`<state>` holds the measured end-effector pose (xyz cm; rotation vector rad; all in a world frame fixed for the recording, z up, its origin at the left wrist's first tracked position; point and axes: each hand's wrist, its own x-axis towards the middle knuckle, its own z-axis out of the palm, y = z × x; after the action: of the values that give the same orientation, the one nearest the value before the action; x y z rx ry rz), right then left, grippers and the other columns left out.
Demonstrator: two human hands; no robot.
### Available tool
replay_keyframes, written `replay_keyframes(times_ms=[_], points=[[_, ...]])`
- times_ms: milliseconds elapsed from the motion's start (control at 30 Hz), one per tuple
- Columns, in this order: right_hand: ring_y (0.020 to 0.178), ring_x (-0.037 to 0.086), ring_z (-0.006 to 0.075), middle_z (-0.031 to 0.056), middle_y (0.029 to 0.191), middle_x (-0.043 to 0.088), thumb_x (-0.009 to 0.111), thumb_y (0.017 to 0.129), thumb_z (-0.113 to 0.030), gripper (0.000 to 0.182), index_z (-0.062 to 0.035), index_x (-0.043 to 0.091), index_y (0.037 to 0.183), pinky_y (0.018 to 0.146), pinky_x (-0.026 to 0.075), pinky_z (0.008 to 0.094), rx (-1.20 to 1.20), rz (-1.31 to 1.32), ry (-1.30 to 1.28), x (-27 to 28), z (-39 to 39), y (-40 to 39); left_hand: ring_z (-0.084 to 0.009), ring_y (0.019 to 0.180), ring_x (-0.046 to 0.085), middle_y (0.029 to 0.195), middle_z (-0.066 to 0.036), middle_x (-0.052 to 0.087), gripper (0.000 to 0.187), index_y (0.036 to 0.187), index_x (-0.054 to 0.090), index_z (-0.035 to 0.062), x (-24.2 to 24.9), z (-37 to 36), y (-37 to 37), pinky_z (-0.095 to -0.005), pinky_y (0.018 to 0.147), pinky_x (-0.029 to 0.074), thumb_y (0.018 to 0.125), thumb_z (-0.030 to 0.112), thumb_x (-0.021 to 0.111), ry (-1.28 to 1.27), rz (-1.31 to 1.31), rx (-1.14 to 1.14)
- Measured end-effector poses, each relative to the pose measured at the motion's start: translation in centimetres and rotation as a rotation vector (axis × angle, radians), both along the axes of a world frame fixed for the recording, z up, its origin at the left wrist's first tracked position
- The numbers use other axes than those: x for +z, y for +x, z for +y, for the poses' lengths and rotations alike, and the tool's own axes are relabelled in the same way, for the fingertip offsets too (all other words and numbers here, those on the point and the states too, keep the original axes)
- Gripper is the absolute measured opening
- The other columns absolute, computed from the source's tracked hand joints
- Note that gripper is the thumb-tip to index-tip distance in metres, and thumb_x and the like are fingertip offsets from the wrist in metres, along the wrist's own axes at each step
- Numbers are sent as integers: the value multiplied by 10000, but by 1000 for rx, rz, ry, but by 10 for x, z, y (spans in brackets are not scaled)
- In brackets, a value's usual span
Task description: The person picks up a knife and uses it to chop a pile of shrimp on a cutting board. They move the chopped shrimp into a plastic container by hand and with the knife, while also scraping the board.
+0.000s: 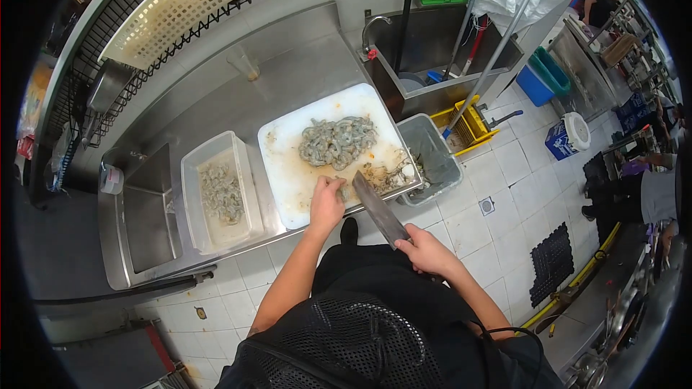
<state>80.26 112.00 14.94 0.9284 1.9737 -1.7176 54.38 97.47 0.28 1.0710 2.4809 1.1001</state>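
Note:
My right hand (pixel 425 248) grips the handle of a broad-bladed kitchen knife (pixel 380 209), its tip over the front edge of the white cutting board (pixel 285 166). My left hand (pixel 328 203) rests at that edge, fingers pinched on a small grey shrimp (pixel 343 192) that is partly hidden. Beyond it lies a heap of raw peeled shrimp (pixel 337 142). Dark scraps (pixel 386 176) are spread on the board's right corner, beside the blade. To the left, a clear plastic tub (pixel 189 180) contains more shrimp in cloudy liquid.
A grey waste bin (pixel 447 173) stands against the counter's right end. Left of the tub is a steel sink basin (pixel 148 234). A deep sink (pixel 504 57) with mop poles lies beyond, near a yellow mop bucket (pixel 472 126). Other people (pixel 656 194) are at far right.

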Motion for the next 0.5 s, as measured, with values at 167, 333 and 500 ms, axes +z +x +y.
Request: replay_keyframes(times_ms=[167,333,500], points=[[517,588,165,60,663,563,621,1122,-256,267,3,562,1140,483,497,364,-17,10,-23,-17,-2,5,-405,1088,618,1179,-184,655,244,1124,732,15,18,0,-7,-477,1024,520,905,-32,633,-139,123,-141],[548,634,227,124,695,628,643,1103,-244,272,20,580,1109,525,515,406,-93,-19,27,-21,6,15,-388,986,664,986,-180,674,85,994,671,11,13,-32,-31,-474,888,544,912,-8,671,26,177,56],[761,718,394,241,828,707,668,1081,-248,309,43,575,1124,723,550,492,-99,83,270,-36,1,20,-366,1007,697,1033,-176,695,180,1069,687,15,45,-121,-113,-477,909,555,903,41,750,193,308,591]])
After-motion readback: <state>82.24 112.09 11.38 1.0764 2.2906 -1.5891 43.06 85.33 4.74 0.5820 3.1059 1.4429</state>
